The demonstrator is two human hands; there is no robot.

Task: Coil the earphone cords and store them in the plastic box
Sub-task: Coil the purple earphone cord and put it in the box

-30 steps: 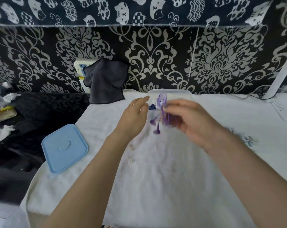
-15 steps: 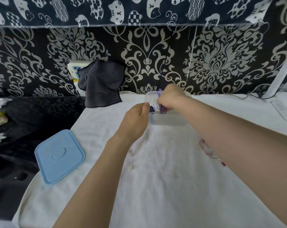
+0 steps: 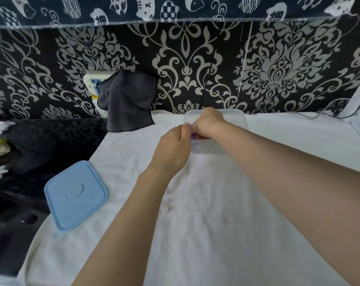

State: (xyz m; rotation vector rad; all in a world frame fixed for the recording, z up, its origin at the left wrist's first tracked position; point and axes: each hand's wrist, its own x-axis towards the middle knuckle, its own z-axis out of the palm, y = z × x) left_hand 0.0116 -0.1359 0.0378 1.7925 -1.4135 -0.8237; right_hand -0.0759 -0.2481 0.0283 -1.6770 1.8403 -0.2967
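White towelling [image 3: 216,203] covers the table, and both bare hands reach across it to the clear plastic box [image 3: 240,118] that stands at the table's far edge, against the wall with its black and silver pattern. The right hand [image 3: 208,125] is down inside the box at its left end, fingers curled over and bunched together. Just under it a small bit of purple earphone cord [image 3: 193,136] shows inside the box, against the near wall; the rest of the cord is hidden by the hand, so whether the fingers grip it or only press on it cannot be told. The left hand [image 3: 172,147] rests at the near left corner of the box, fingers together and pointing away, tips at the rim and touching the right hand; whether it pinches anything cannot be told either. A thin ring shows on one of its fingers.

The box's light blue lid [image 3: 76,195] lies flat near the left edge of the table, well apart from the box, turned at an angle. A dark grey cloth [image 3: 129,102] hangs on the wall beyond the far left corner, partly covering a white socket panel [image 3: 94,80]. A white cable [image 3: 319,115] runs along the far edge towards the right.
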